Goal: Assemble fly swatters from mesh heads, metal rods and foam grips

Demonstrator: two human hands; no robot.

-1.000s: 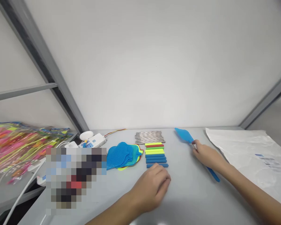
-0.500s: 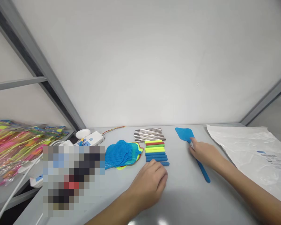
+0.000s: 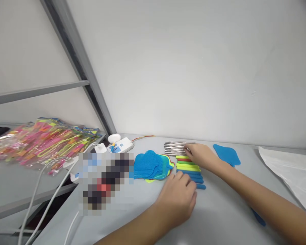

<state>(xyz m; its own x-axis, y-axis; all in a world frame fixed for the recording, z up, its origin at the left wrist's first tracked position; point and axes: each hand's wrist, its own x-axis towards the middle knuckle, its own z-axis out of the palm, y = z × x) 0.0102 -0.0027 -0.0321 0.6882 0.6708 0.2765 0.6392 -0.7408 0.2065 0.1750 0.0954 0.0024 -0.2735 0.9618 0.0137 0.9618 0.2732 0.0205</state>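
Note:
My right hand (image 3: 201,154) reaches across to a row of thin silver metal rods (image 3: 174,148), its fingers closed at their right end. My left hand (image 3: 178,197) rests on the table with curled fingers, beside a row of coloured handle tubes (image 3: 188,167) in yellow, red, green and blue. One blue handle tube (image 3: 201,186) sticks out from beside that hand; whatever lies under the fingers is hidden. Left of the tubes is a stack of perforated fly swatter heads (image 3: 149,165), mostly blue. A blue fly swatter (image 3: 226,154) lies behind my right forearm, which covers its middle.
A white power strip (image 3: 122,145) with cables and a blurred-out patch (image 3: 105,183) sit at the left. Bagged colourful goods (image 3: 58,141) lie on a side shelf. At the right is a white plastic bag (image 3: 283,170); a wall (image 3: 193,85) closes off the back.
My right hand has let go of the blue fly swatter and moved left to the metal rods. The view has turned left. My left hand stays by the handle tubes.

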